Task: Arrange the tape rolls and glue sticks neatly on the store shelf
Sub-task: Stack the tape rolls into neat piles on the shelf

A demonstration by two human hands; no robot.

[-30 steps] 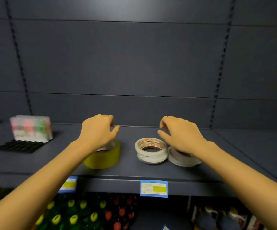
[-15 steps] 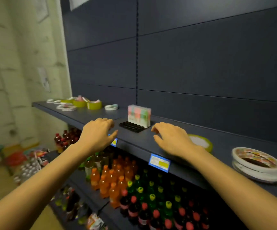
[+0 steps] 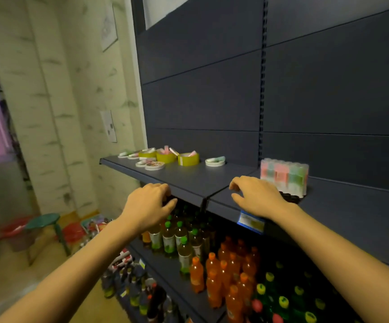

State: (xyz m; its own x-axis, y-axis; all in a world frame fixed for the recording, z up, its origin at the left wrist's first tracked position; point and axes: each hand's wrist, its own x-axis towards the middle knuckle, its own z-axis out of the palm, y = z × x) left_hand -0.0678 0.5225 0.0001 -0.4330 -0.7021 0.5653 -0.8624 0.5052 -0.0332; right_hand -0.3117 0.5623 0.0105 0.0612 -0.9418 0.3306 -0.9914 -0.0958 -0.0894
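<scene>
A cluster of tape rolls lies at the far left of the dark shelf [image 3: 188, 180]: yellow rolls [image 3: 188, 159] and flat white rolls [image 3: 215, 161], with pink and green glue sticks [image 3: 166, 149] among them. A wrapped pack of pastel glue sticks [image 3: 283, 174] stands on a black tray [image 3: 290, 198] further right. My left hand [image 3: 146, 206] hovers in front of the shelf edge, fingers loosely curled, holding nothing. My right hand [image 3: 256, 198] hovers over the shelf just left of the pack, fingers loosely bent, empty.
Lower shelves hold green, orange and dark drink bottles [image 3: 212, 264]. A blue price tag [image 3: 250, 222] sits on the shelf edge under my right wrist. A green stool [image 3: 45, 223] and red baskets [image 3: 72, 231] stand on the floor at left by the wall.
My view has swung left, away from the yellow and white rolls in front of me, toward the far cluster. Both hands left those rolls and hang empty, moving left along the shelf.
</scene>
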